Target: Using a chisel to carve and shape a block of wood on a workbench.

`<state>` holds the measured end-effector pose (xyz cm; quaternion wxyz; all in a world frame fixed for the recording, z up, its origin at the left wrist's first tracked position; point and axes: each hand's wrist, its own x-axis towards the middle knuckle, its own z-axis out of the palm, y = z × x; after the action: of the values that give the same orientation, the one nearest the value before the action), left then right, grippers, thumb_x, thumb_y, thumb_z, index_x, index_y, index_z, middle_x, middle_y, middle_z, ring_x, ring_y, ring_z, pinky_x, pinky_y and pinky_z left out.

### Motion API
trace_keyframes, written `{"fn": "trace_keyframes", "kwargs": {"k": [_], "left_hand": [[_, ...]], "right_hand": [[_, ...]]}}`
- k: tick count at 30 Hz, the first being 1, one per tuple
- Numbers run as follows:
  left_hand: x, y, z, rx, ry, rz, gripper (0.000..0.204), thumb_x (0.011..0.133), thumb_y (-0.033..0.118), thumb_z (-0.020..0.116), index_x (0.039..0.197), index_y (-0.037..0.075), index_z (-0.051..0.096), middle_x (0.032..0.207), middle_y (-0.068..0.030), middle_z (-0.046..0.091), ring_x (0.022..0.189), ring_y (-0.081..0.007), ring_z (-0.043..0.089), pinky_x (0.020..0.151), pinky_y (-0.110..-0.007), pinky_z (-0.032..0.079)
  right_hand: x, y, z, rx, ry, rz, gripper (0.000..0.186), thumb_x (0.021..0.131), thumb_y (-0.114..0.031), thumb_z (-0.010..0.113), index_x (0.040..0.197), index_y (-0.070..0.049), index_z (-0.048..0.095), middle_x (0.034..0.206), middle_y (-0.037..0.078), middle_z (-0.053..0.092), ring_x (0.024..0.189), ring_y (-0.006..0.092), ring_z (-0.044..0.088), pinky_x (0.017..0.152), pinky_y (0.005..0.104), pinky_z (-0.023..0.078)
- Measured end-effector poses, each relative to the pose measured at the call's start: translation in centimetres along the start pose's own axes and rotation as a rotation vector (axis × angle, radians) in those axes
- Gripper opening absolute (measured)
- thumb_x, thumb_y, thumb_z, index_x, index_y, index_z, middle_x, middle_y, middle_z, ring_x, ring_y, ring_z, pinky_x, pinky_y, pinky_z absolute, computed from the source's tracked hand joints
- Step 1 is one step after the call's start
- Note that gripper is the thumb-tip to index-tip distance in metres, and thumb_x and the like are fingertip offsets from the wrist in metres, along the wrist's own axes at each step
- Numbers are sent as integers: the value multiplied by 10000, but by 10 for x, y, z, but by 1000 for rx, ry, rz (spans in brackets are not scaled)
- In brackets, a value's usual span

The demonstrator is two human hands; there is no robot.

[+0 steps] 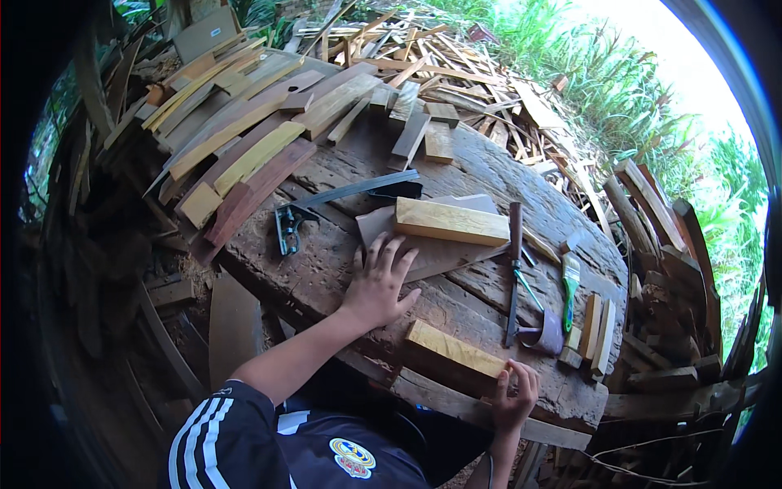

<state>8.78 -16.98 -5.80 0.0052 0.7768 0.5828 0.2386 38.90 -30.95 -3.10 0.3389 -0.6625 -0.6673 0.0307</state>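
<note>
My left hand (377, 281) lies palm down with its fingers spread, the fingertips on the near left edge of a flat grey-brown sheet (440, 257). On that sheet rests a pale yellow wooden block (450, 222). A second yellow wooden block (453, 355) lies along the bench's near edge. My right hand (516, 394) has its fingers bent around the right end of this nearer block. To the left of the sheet is a combination square (350, 191) with a long metal blade. A file (514, 273) with a dark wooden handle lies to the right of the blocks.
The worn wooden bench (481, 179) holds planks and offcuts (261, 155) at its far left. A green-handled brush (570, 285), a curled purplish piece (547, 334) and small wooden strips (603, 336) are at its right. Scrap wood (489, 98) is heaped beyond, before tall grass.
</note>
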Motion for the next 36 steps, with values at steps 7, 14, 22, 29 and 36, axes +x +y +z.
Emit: {"fn": "trace_keyframes", "kwargs": {"k": [7,14,22,29,36], "left_hand": [[0,-20,-1,-213,150,-1,346,821,275,699,1114,114,610,1244,-94,519,1237,-288,447,997,-527,330],[31,-97,-59,-115,451,-243,347,828,276,747,667,79,511,739,-92,549,768,-296,564,692,-448,444],[6,-154,-55,193,117,-437,459,785,349,770,1160,145,601,1165,-62,569,1145,-288,526,970,-427,422],[11,-160,-48,57,100,-479,526,729,304,820,1190,182,598,1142,-77,589,1102,-303,578,903,-452,466],[16,-180,-41,118,171,-527,583,751,252,787,1282,162,566,1247,-92,567,1191,-337,511,1000,-479,411]], "right_hand": [[5,-1,1,-29,-3,-32,184,891,-165,647,1010,-25,668,973,144,668,941,319,617,871,411,474],[7,1,1,-9,13,-10,146,895,-133,642,986,-25,680,945,133,675,923,307,621,861,402,478],[6,2,3,24,1,10,134,877,-123,645,980,-46,680,955,116,679,933,303,611,879,413,458],[7,-2,-3,0,27,26,136,854,-94,648,980,-61,688,958,120,681,946,309,620,878,404,460],[9,3,-2,17,38,27,129,845,-102,664,968,-73,691,954,102,682,938,296,624,876,398,462]]}}
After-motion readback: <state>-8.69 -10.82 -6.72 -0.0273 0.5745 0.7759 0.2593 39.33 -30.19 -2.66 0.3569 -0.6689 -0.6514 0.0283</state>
